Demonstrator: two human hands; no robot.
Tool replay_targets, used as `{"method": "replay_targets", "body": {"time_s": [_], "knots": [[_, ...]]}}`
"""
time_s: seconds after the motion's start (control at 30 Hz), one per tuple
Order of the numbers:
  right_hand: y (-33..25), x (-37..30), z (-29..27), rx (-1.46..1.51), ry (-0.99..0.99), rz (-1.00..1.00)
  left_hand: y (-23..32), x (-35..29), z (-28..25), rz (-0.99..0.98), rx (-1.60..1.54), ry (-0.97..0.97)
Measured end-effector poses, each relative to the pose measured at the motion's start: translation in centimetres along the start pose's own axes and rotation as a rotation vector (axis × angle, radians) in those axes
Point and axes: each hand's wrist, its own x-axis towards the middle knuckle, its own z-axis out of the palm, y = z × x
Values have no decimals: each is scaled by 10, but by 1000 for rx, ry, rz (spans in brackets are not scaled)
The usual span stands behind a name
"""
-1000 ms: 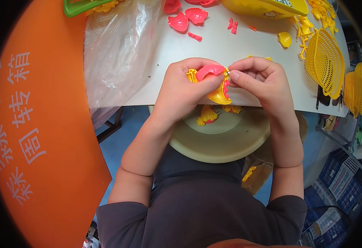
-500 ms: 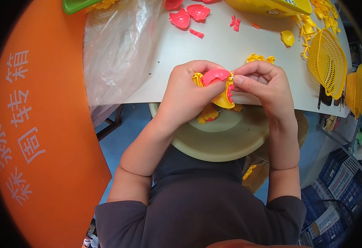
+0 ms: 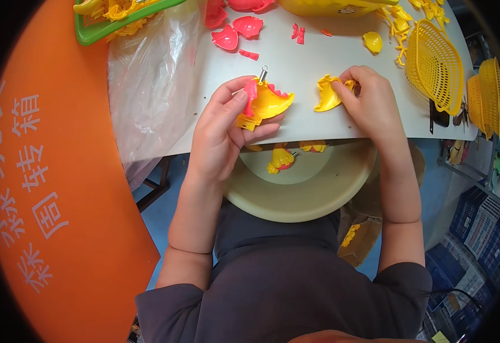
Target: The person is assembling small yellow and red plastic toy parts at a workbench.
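My left hand [image 3: 220, 120] is closed around a yellow plastic shell piece [image 3: 271, 104] with a pink part [image 3: 251, 97] set in it. From the top of that piece sticks a small metal spring [image 3: 263, 73] with a loop at its end. Further right, my right hand [image 3: 368, 98] pinches a second curved yellow shell piece [image 3: 327, 94] close to the tabletop. Below both hands, a beige basin [image 3: 295, 208] at the table's front edge contains several yellow and pink pieces [image 3: 282, 159].
Pink shells [image 3: 247, 26] and small pink strips [image 3: 249, 55] lie at the back. A yellow basket [image 3: 438, 68] stands on the right near loose yellow parts [image 3: 401, 26]. Clear plastic sheeting [image 3: 150, 86] covers the left side beside a green-rimmed tray [image 3: 93, 39] and an orange panel [image 3: 73, 188].
My hands have moved apart. The left has gone leftward with the yellow and pink piece, whose spring now shows; the right has let go of it and taken the yellow shell on the table.
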Motion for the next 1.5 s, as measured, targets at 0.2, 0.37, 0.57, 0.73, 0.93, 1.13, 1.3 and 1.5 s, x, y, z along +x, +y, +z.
{"method": "replay_targets", "body": {"time_s": [0.2,0.37,0.57,0.73,0.93,1.13,1.3,1.5], "knots": [[-43,-17,29,690,568,35,-20,2,23,79,-69,97],[-63,-39,36,885,48,-122,-34,2,38,284,4,113],[-48,-42,25,1638,-220,51,-40,-4,37,419,61,21],[-40,-42,30,1703,-236,41,-45,-5,31,588,243,-71],[-45,-50,30,1807,-163,-19,-49,0,28,843,464,-93],[-44,-51,30,1765,-213,-34,-50,-1,27,873,492,-131],[-40,-52,28,1724,-216,-66,-45,-5,28,861,530,-117],[-35,-50,26,1742,-268,-122,-40,-8,30,814,541,-108]]}}
